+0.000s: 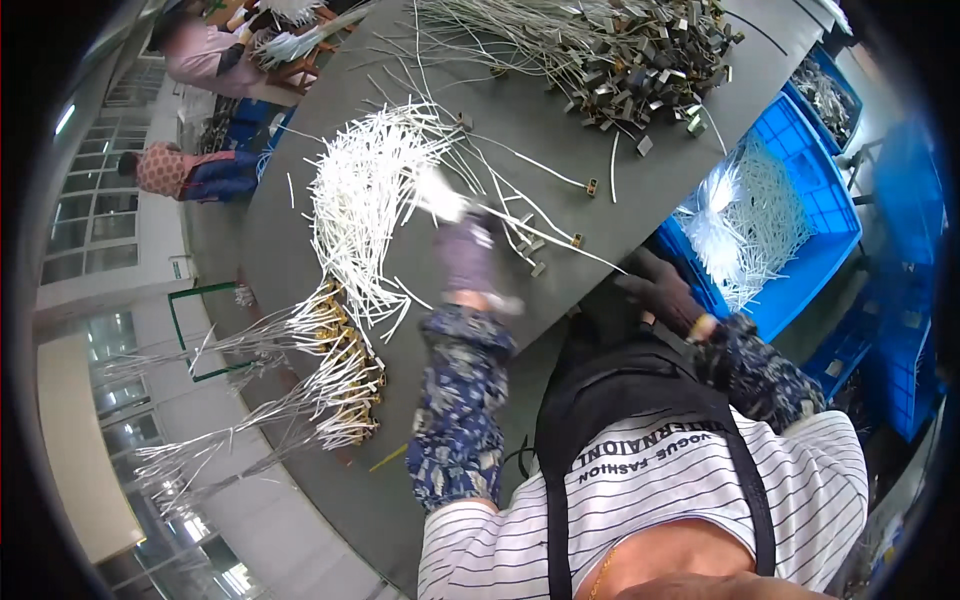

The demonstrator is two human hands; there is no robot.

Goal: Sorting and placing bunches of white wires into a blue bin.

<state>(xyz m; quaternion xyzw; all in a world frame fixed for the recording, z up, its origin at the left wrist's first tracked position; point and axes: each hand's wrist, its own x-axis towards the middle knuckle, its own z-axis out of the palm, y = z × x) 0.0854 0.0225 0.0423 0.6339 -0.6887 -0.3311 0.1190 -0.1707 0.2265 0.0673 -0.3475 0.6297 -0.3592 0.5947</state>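
My left hand (468,258), in a greyish-purple glove, is over the table beside a large heap of thin white tubes (365,195). Motion smears its fingers and a bright white patch at their tips, so their grip is unclear. From beside it, a white wire (535,232) stretches toward the table's near edge. At the wire's thin end, my dark-gloved right hand (665,295) has its fingertips closed, just off that edge. Between the hands lie several small metal connectors (530,250) with wires.
A big pile of metal-ended cables (650,60) covers the table's far right. Bundled wires with brass-coloured ends (345,370) overhang the left edge. At right stands a blue crate (815,215) holding white tubes. Two people (175,170) are beyond the table.
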